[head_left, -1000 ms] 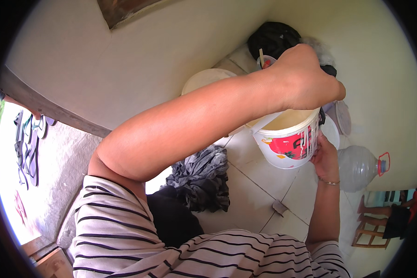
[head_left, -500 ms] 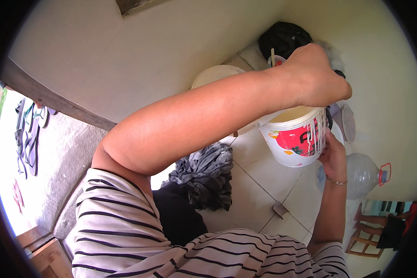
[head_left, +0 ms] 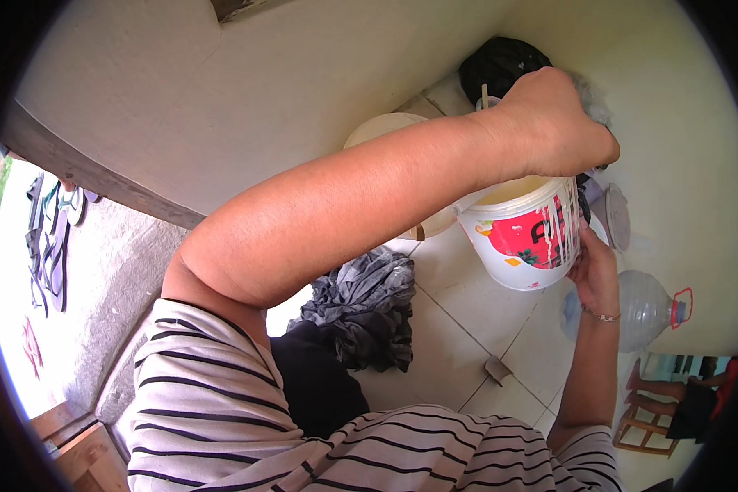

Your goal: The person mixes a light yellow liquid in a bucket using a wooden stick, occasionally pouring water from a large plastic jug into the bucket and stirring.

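A white plastic bucket (head_left: 500, 254) with a red label hangs tilted above the floor, pale cream streaks running down its right side. My right hand (head_left: 596, 266) grips it at the right, fingers partly behind its wall. Inside, a pale yellowish surface shows below the rim. My left arm reaches across the view, hiding the bucket's far rim. Over the bucket, my left hand (head_left: 553, 123) is curled with its back toward me; its fingers and whatever they hold are hidden.
Crumpled grey cloth (head_left: 361, 307) lies on the tiles. A large clear bottle (head_left: 623, 307) lies at the right wall. Behind my arm are a pale round container (head_left: 385, 127) and a black bag (head_left: 500, 66). Sandals (head_left: 53, 246) lie outside at left; a person (head_left: 685, 402) is at far right.
My left hand has moved slightly up and to the left. The bucket and my right hand have shifted slightly, still together.
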`<state>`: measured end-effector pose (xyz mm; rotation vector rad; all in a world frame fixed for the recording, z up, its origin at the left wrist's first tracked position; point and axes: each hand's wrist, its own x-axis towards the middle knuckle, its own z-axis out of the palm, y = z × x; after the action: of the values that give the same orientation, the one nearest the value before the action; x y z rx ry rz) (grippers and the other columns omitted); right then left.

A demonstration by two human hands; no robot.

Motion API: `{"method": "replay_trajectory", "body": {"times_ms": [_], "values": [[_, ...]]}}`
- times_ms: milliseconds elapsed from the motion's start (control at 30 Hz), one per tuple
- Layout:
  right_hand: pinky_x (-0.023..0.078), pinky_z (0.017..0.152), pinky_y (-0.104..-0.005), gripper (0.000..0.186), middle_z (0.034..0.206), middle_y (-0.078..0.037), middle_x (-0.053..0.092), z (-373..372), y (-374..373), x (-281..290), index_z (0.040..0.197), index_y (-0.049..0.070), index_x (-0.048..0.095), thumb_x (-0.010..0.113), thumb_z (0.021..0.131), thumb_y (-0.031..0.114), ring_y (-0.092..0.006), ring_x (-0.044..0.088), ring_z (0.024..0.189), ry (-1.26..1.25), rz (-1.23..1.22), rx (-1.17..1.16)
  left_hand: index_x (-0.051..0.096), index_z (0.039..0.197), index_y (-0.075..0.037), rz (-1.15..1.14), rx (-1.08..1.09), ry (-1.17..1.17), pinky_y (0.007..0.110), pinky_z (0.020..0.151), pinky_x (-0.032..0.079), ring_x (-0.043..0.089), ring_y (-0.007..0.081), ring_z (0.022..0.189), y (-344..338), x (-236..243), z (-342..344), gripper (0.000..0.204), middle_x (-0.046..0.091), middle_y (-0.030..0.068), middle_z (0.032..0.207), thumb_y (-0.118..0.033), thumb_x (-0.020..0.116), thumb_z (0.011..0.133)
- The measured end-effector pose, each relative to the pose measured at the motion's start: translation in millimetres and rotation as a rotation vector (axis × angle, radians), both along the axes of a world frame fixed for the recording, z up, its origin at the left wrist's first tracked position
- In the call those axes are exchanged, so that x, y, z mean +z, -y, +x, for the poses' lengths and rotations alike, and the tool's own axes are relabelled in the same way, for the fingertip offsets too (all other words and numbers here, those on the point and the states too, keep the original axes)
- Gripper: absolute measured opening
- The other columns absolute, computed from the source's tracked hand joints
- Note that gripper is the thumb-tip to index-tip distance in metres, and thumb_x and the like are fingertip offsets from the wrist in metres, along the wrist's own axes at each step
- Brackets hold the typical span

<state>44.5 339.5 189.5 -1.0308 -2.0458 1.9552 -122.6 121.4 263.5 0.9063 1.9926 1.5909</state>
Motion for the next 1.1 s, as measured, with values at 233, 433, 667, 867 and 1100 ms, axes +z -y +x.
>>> {"method": "replay_trajectory", "body": {"times_ms": [233, 433, 667, 867, 1100], "values": [[0.054, 0.065, -0.0296, 0.039, 0.093, -0.009, 0.069, -2, 2, 5, 0.106, -0.001, 0.063, 0.059, 0.092, 0.035, -0.0153, 0.067, 0.076, 0.01, 0.003, 0.013, 0.066, 0.088, 0.011, 0.029, -0.002, 0.016, 0.033, 0.074, 0.051, 0.065, 0.0258, 0.08, 1, -1, -3, 0.047, 0.067, 0.0203, 0.084, -0.031, 0.072, 0.07], [0.054, 0.064, -0.0294, 0.037, 0.092, -0.008, 0.069, -5, 9, 10, 0.105, 0.0, 0.063, 0.06, 0.091, 0.034, -0.015, 0.067, 0.075, 0.005, 0.021, 0.006, 0.065, 0.089, 0.01, 0.052, 0.032, 0.019, 0.033, 0.072, 0.051, 0.065, 0.0248, 0.078, -2, -5, -6, 0.046, 0.066, 0.0194, 0.083, -0.031, 0.072, 0.069], [0.053, 0.065, -0.0295, 0.04, 0.094, -0.007, 0.068, -9, 10, 17, 0.109, 0.002, 0.062, 0.056, 0.092, 0.038, -0.0144, 0.066, 0.076, 0.02, 0.011, -0.009, 0.064, 0.089, 0.01, 0.044, 0.021, 0.019, 0.033, 0.072, 0.051, 0.065, 0.0252, 0.077, -1, -4, -6, 0.046, 0.066, 0.0186, 0.083, -0.031, 0.072, 0.069], [0.052, 0.065, -0.029, 0.037, 0.093, -0.005, 0.068, -6, -1, 19, 0.106, 0.005, 0.061, 0.055, 0.092, 0.039, -0.0137, 0.066, 0.077, 0.021, -0.039, 0.019, 0.064, 0.088, 0.01, 0.046, 0.031, 0.024, 0.033, 0.071, 0.051, 0.065, 0.0248, 0.076, -3, -2, -4, 0.045, 0.066, 0.0186, 0.083, -0.031, 0.072, 0.069], [0.05, 0.064, -0.0273, 0.04, 0.077, -0.003, 0.068, -8, 10, 26, 0.095, 0.008, 0.063, 0.058, 0.089, 0.047, -0.0129, 0.064, 0.065, 0.02, 0.028, -0.062, 0.064, 0.087, 0.011, 0.074, 0.053, 0.006, 0.033, 0.069, 0.051, 0.064, 0.0245, 0.074, -7, -4, -3, 0.045, 0.065, 0.0193, 0.082, -0.029, 0.073, 0.069]]}}
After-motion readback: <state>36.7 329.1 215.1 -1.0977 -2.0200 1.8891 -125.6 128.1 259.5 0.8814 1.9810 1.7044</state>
